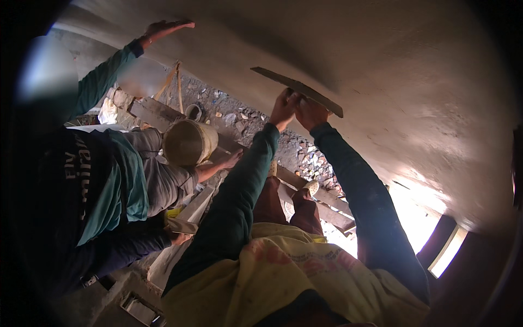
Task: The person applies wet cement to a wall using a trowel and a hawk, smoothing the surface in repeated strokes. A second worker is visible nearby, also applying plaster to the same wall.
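Observation:
Both my arms, in dark green sleeves, reach up and forward to a large plastered wall (381, 60). A long, flat plastering float (297, 85) lies slantwise close to the wall, casting a shadow on it. My left hand (282, 110) and my right hand (312, 113) are side by side, closed around the float's near side; its handle is hidden behind my fingers. The plaster looks grey-brown and mostly smooth, with some rough marks toward the right.
At left a co-worker lays one hand (166, 30) on the wall; their other hand (178, 237) holds a flat tool (182, 225). A mortar-stained bucket (189, 143) stands between us. Planks (321, 193) run beneath my feet, above rubble (239, 122). Bright openings (414, 218) are lower right.

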Demonstrator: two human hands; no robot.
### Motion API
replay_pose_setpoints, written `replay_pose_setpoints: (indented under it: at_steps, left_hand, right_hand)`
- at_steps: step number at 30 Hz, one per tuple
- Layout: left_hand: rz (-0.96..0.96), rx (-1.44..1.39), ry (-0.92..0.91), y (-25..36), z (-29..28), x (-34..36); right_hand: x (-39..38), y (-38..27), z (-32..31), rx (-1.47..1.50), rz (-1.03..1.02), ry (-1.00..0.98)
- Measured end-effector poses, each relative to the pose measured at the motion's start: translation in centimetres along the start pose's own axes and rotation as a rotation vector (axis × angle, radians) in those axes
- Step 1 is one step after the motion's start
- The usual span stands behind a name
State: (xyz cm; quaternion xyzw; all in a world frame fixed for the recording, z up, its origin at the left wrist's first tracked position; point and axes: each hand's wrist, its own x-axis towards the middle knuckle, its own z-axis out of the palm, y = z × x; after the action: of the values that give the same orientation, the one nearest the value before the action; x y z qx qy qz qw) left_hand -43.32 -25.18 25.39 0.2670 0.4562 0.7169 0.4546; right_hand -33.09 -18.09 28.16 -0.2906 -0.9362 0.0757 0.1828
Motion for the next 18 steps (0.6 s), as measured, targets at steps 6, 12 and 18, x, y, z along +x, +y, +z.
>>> replay_pose_setpoints:
  at_steps: [6, 12, 18]
  left_hand:
    - [-0.001, 0.01, -0.051, 2.5, -4.2, 2.1]
    - [-0.054, 0.146, 0.023, 4.4, -4.2, 5.0]
    - [-0.021, 0.167, 0.056, 8.7, -1.3, 6.0]
  right_hand:
    - [3.4, -2.8, 1.9, -0.038, 0.003, -0.094]
    - [7.3, -2.9, 1.4, -0.036, 0.141, -0.265]
    - [8.9, -3.5, -4.0, -0.042, 0.106, -0.2]
